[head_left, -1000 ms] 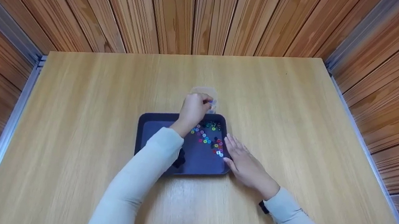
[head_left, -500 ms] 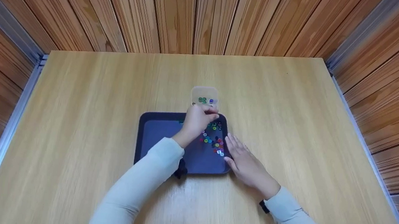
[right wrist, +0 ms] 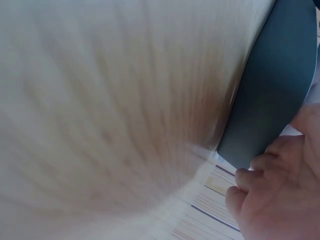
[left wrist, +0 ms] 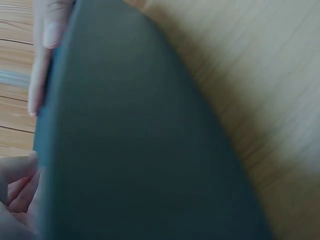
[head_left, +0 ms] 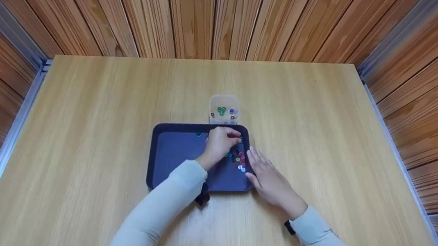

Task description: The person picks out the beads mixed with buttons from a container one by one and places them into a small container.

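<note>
A dark tray [head_left: 182, 156] lies on the table, with small coloured button-like discs [head_left: 240, 160] in its right part. Over the tray's far right corner is my left hand [head_left: 218, 143], thumb and forefinger brought close together at a few discs there. Whether a disc is between the fingertips is too small to tell. My right hand [head_left: 272, 182] rests with straight fingers against the outside of the tray's right wall. Just beyond the far rim stands a small translucent box [head_left: 224, 101], holding several green discs [head_left: 221, 110], a blue one [head_left: 232, 111] and brownish ones.
A lone green disc [head_left: 198, 134] lies by the tray's far wall. Bare tabletop [head_left: 99, 126] surrounds the tray. Wood-plank panels [head_left: 198, 13] close off the back and sides. Black cameras [head_left: 202, 198] sit at the wrists.
My left hand has come back from over the translucent box into the tray's far right corner, leaving the box's contents in sight. The right hand and tray have stayed put.
</note>
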Motion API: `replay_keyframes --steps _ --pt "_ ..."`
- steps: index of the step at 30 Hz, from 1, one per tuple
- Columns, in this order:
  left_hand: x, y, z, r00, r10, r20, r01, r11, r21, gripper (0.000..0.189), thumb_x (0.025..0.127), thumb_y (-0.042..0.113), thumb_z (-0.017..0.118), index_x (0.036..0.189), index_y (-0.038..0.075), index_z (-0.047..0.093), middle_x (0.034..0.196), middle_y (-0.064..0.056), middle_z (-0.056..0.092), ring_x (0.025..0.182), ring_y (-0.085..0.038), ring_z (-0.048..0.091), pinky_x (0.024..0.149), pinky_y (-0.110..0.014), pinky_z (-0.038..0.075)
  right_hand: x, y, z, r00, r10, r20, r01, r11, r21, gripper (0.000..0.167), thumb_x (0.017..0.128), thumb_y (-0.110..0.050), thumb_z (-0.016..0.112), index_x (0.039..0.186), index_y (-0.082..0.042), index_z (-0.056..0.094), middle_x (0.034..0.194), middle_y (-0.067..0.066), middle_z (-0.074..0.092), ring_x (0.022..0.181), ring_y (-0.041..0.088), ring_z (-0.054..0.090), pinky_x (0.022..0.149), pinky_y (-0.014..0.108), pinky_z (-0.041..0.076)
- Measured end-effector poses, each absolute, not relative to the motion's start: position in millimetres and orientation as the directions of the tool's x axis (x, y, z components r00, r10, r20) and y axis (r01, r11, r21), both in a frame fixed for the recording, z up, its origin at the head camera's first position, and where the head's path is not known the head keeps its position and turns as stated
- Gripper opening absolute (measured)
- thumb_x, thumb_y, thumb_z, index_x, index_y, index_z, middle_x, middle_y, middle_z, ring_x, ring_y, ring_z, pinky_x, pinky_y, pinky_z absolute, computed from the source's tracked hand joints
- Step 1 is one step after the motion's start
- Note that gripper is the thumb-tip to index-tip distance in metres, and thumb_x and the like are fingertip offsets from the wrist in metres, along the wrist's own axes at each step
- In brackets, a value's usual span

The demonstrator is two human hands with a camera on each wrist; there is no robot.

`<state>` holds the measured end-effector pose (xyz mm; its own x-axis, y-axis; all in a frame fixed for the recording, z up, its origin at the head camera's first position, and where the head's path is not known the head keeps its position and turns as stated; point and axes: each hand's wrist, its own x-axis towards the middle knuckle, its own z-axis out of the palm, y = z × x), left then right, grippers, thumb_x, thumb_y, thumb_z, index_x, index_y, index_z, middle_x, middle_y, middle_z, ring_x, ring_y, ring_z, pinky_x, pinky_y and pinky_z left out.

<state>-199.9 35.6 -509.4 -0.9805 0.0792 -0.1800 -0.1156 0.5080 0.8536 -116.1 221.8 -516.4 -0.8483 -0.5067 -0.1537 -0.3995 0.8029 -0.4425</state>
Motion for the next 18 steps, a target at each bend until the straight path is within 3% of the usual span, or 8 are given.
replay_keyframes --steps 7,18 --pt "-198 39 -522 -0.980 0.105 -0.171 -0.095 0.506 0.857 0.021 0.091 0.007 0.070 0.112 0.007 0.076 0.115 -0.008 0.075 0.107 -0.018 0.069 0.092 -0.030 0.057 -116 221 -517 -0.848 -0.505 -0.159 -0.397 0.806 -0.440 0.063 0.108 -0.032 0.039 0.158 -0.003 0.013 0.166 0.015 0.013 0.155 0.033 0.013 0.124 0.053 0.018" --pt "-199 48 -525 -0.987 0.099 -0.129 -0.057 0.535 0.843 0.019 0.091 0.004 0.070 0.108 0.006 0.077 0.111 -0.008 0.076 0.106 -0.019 0.070 0.092 -0.030 0.056 -116 222 -520 -0.846 -0.522 -0.114 -0.434 0.795 -0.424 0.062 0.108 -0.030 0.039 0.156 0.002 0.017 0.164 0.021 0.018 0.153 0.038 0.018 0.123 0.054 0.020"
